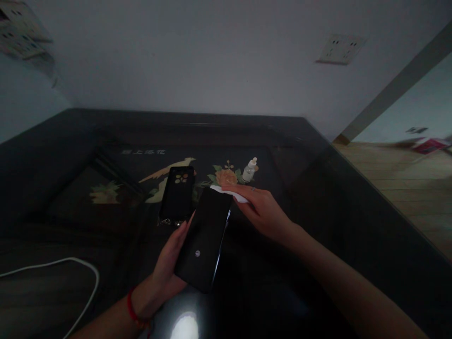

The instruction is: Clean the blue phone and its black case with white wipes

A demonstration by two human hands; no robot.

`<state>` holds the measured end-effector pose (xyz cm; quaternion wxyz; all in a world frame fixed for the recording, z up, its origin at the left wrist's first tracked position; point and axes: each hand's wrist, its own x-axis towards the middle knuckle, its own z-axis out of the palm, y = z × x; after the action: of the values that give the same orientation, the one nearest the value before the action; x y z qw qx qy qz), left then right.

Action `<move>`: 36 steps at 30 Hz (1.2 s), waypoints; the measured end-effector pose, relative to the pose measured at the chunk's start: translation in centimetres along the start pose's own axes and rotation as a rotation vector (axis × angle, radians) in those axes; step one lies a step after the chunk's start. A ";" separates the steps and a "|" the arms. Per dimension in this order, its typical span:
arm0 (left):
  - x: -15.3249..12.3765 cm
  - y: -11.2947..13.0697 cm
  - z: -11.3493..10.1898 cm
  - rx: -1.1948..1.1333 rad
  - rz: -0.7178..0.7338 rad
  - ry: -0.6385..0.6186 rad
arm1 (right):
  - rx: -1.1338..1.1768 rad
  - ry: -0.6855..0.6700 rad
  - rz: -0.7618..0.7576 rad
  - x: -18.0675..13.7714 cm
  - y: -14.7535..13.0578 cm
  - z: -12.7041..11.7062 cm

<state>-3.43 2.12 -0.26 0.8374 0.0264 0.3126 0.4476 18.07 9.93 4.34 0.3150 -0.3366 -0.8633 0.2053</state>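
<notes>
A black smartphone (205, 235) rests tilted in my left hand (169, 263), which grips it from the left side and beneath. Its dark screen faces up and shows a small round striped icon near the lower end. My right hand (261, 207) presses a folded white cloth or tissue (240, 197) against the phone's far right corner. To the left of the phone lies a black phone case (177, 193) with camera holes at its far end and a small chain at its near end. Beyond my right hand stands a small dropper bottle (249, 170) with a white top.
All of this is on a dark glossy table (318, 197) with a printed bird and flower pattern. A white cable (92, 268) curves along the left side. A wall with a socket (341, 49) rises behind the table, and wooden floor (395, 188) shows at right.
</notes>
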 end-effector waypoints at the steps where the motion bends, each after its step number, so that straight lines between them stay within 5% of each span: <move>1: 0.0 -0.1 0.2 -0.004 0.033 0.067 | -0.007 0.021 0.017 0.0 -0.2 0.1; 3: -0.1 -0.2 0.6 0.002 0.086 0.125 | -0.020 0.056 0.042 -0.1 -0.6 0.3; 8: 0.2 -0.7 0.4 0.060 0.121 0.018 | -0.066 0.121 0.059 -0.6 -1.5 0.6; 18: 0.2 -0.9 0.2 0.262 0.219 0.050 | -0.083 0.143 -0.085 -1.7 -2.3 2.9; 27: 1.7 -2.0 -2.4 0.148 0.010 -0.239 | -0.162 0.109 -0.321 -1.8 -3.2 3.7; 31: 1.1 -1.0 -1.0 0.065 -0.058 -0.329 | -0.004 0.154 -0.191 -1.5 -2.4 3.2; 36: 0.7 -0.3 0.2 -0.022 -0.167 -0.304 | -0.024 0.462 0.101 -0.8 0.5 1.0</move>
<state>-2.80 2.53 -0.56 0.9095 0.0586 0.1784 0.3708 18.06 9.56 3.00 0.4895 -0.4212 -0.7528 0.1278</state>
